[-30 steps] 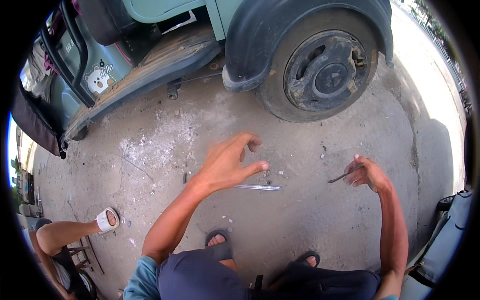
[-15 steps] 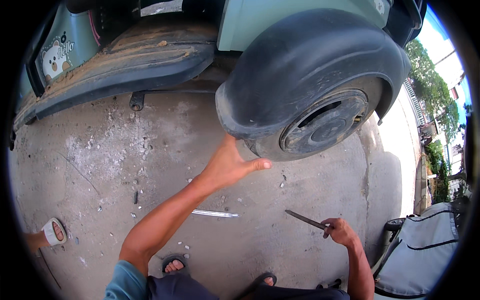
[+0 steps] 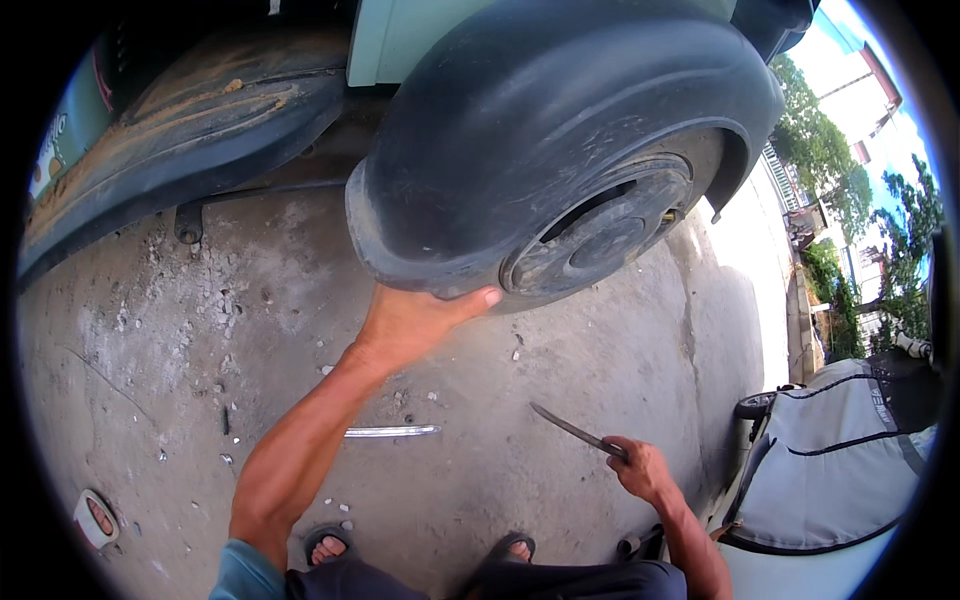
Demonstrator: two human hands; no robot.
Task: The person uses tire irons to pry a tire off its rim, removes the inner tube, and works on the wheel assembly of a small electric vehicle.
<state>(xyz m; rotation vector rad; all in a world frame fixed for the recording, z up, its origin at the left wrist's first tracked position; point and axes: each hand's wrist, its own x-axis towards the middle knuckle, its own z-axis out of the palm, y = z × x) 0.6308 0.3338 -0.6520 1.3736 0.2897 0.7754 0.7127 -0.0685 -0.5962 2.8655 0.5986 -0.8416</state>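
Below the dark fender point(image 3: 560, 120) sits the wheel point(image 3: 605, 240); the left hand point(image 3: 408, 322) is at its lower edge, thumb out, fingers hidden, grip impossible to tell; the right hand point(image 3: 642, 472) clamps a dark bar point(image 3: 575, 430); a second ago the left hung clear.

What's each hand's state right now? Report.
Left hand: at the wheel, fingers hidden; open or closed can't be told.
Right hand: closed, holding a dark bar.

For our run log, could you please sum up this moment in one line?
left hand: at wheel, fingers hidden | right hand: gripping dark bar | silver bar: on ground
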